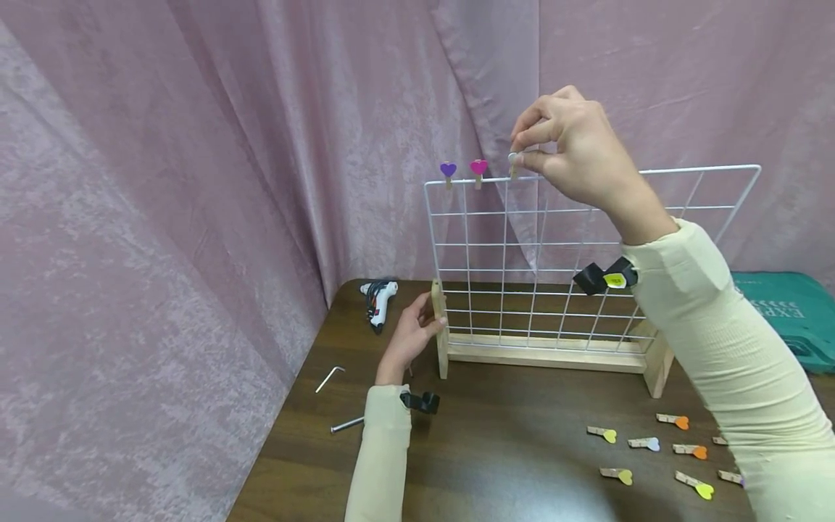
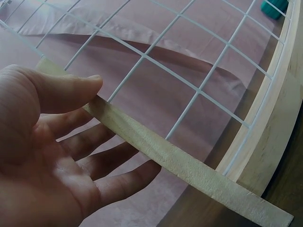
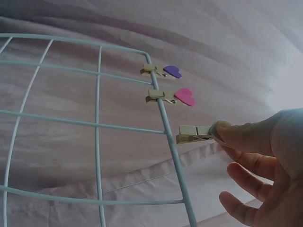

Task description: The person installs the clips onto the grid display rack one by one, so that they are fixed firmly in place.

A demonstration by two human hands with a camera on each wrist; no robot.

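My right hand (image 1: 577,145) pinches a small wooden clothespin (image 3: 193,134) with a pale heart, mostly hidden by the thumb. Its wooden end meets the top wire of a white wire grid panel (image 3: 98,124); whether it is clamped there I cannot tell. Two clothespins are clipped on that wire further left, one with a purple heart (image 1: 448,170), one with a pink heart (image 1: 479,167). Down at the panel's left side, my left hand (image 1: 409,335) holds the wooden upright (image 2: 156,146) of the stand, thumb on one face and fingers on the other.
Several heart clothespins, including an orange one (image 1: 690,451) and a yellow one (image 1: 694,484), lie at the table's front right. A glue gun (image 1: 380,303), a hex key (image 1: 329,379) and a metal rod (image 1: 347,425) lie at left. A green case (image 1: 776,290) stands at right.
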